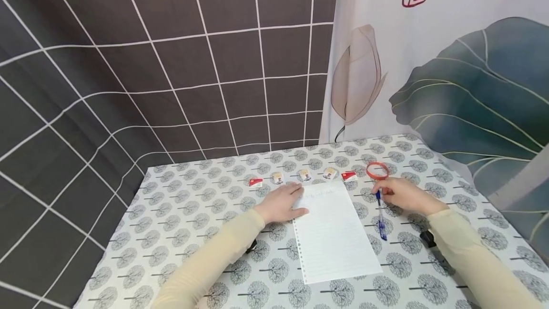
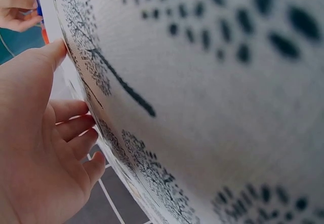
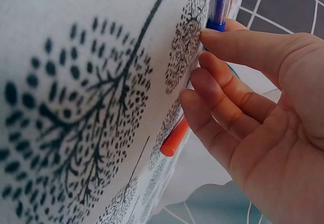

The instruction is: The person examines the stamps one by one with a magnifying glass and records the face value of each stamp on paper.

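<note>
A lined sheet of loose-leaf paper (image 1: 339, 237) with punched holes down its left side lies on the table, faint writing near its top. My left hand (image 1: 280, 202) rests on its upper left edge, fingers extended; the left wrist view shows the same hand (image 2: 45, 138) from the palm side. To the right of the sheet, my right hand (image 1: 401, 195) pinches the blue upper end of a clear-barrelled pen (image 1: 381, 218) between thumb and forefinger. In the right wrist view the other fingers of this hand (image 3: 258, 112) curl loosely beside the pen (image 3: 218, 11).
Behind the right hand lies an orange-rimmed magnifying glass (image 1: 377, 178), its handle (image 3: 174, 138) partly hidden. Small red-and-white blocks (image 1: 256, 182) and pale printed ones (image 1: 305, 175) form a row beyond the sheet. The table (image 1: 193, 209) has a tree-patterned cloth; curtains (image 1: 171, 70) stand behind.
</note>
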Demonstrator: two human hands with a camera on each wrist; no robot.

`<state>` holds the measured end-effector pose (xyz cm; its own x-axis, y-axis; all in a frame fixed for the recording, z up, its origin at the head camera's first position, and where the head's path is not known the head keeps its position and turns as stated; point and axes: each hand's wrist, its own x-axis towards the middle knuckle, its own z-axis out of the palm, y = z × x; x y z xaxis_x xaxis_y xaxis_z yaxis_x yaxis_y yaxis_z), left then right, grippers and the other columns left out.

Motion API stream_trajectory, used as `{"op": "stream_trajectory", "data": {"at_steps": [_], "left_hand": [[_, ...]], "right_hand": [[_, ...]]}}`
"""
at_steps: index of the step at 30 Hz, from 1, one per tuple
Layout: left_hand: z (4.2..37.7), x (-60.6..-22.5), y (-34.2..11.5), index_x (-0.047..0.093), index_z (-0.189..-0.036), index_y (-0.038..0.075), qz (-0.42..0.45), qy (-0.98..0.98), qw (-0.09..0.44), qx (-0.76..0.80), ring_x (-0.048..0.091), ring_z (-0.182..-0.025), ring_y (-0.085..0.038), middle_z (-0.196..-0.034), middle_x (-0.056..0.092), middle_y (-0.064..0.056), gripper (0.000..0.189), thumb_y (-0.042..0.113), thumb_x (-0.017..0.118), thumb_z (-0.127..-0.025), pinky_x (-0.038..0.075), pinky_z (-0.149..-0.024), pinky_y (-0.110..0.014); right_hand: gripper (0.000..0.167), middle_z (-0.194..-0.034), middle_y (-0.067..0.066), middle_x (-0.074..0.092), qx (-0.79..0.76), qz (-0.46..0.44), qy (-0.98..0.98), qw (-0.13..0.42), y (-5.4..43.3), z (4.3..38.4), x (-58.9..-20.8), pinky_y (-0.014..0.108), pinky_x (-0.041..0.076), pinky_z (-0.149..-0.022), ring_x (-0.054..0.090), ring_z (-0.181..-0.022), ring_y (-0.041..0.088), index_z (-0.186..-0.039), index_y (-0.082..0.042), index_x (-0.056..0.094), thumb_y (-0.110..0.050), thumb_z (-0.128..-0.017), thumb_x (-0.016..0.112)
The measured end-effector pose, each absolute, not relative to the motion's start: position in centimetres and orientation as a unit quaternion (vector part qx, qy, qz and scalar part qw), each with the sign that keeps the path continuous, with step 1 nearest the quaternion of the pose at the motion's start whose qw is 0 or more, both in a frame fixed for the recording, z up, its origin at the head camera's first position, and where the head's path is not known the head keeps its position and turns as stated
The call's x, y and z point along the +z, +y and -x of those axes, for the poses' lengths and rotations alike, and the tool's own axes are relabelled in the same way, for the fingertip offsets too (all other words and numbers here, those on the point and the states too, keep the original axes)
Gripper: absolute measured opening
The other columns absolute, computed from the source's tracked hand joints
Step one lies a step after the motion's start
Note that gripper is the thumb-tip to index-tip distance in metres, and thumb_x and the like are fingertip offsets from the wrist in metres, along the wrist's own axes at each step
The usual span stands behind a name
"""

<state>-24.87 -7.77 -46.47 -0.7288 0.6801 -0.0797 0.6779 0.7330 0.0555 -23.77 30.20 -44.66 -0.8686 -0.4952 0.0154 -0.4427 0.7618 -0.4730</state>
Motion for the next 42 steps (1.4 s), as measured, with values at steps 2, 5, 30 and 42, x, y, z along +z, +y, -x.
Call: {"op": "stream_trajectory", "data": {"at_steps": [2, 5, 30, 42], "left_hand": [[24.91, -46.35, -7.80, 0.039, -0.154, 0.003, -0.363, 0.931, 0.044, 0.009, 0.031, -0.148, -0.028, -0.161, 0.035, -0.012, 0.078, 0.061, 0.045, -0.101, 0.025, -0.123, -0.038], [24.95, -46.16, -7.80, 0.039, -0.154, 0.003, -0.361, 0.931, 0.044, 0.008, 0.032, -0.148, -0.027, -0.161, 0.035, -0.011, 0.078, 0.060, 0.045, -0.101, 0.025, -0.122, -0.037], [24.61, -46.29, -7.79, 0.035, -0.156, 0.005, -0.345, 0.935, 0.068, 0.040, 0.032, -0.148, -0.026, -0.163, 0.030, -0.009, 0.079, 0.060, 0.046, -0.101, 0.027, -0.121, -0.037], [24.60, -46.28, -7.71, 0.035, -0.156, 0.006, -0.344, 0.935, 0.069, 0.040, 0.031, -0.149, -0.025, -0.164, 0.030, -0.009, 0.079, 0.061, 0.045, -0.101, 0.027, -0.121, -0.037]], "right_hand": [[0.024, -0.079, -0.007, 0.059, -0.235, 0.254, 0.937, 0.048, 30.17, 23.90, -44.62, 0.026, 0.048, -0.061, 0.051, -0.066, 0.006, -0.108, -0.007, 0.073, 0.004, -0.088, 0.067], [0.024, -0.080, -0.006, 0.061, -0.238, 0.249, 0.937, 0.053, 30.17, 24.01, -44.49, 0.025, 0.047, -0.058, 0.050, -0.063, 0.006, -0.108, -0.006, 0.073, 0.004, -0.088, 0.065], [0.016, -0.074, -0.006, 0.052, -0.213, 0.248, 0.943, 0.057, 29.53, 23.91, -44.16, 0.029, 0.045, -0.064, 0.047, -0.066, 0.010, -0.095, -0.008, 0.069, 0.004, -0.085, 0.070], [0.015, -0.084, -0.005, 0.064, -0.195, 0.236, 0.950, 0.065, 29.70, 23.86, -43.93, 0.036, 0.053, -0.070, 0.056, -0.074, 0.010, -0.096, -0.011, 0.071, 0.000, -0.085, 0.073]]}}
